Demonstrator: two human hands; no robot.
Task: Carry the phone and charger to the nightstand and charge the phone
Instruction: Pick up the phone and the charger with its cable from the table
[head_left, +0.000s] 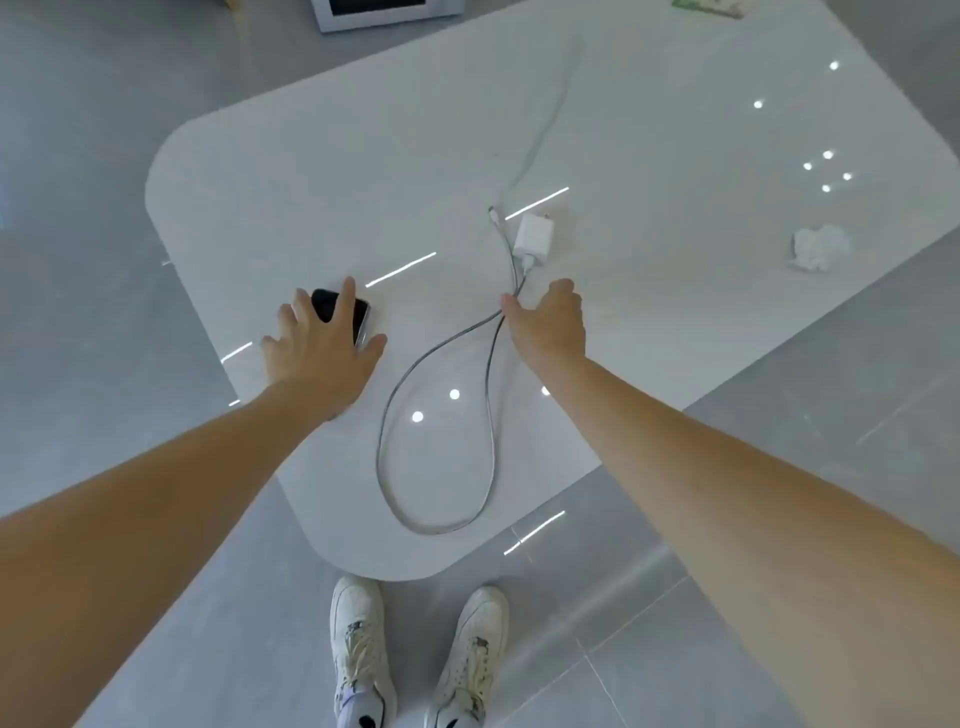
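- Our left hand (322, 348) lies spread over the phone (340, 314) on the tabletop (675, 156), its grip not closed.
- Our right hand (548, 317) pinches the cable (436, 348) near the charger (535, 240).
- Carrying and charging remain.

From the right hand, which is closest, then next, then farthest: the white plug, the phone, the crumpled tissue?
Measured from the right hand in the head view:
1. White plug, just beyond the fingertips, on the table.
2. Phone, off to the left, under the left hand.
3. Crumpled tissue, far to the right, near the table's edge.
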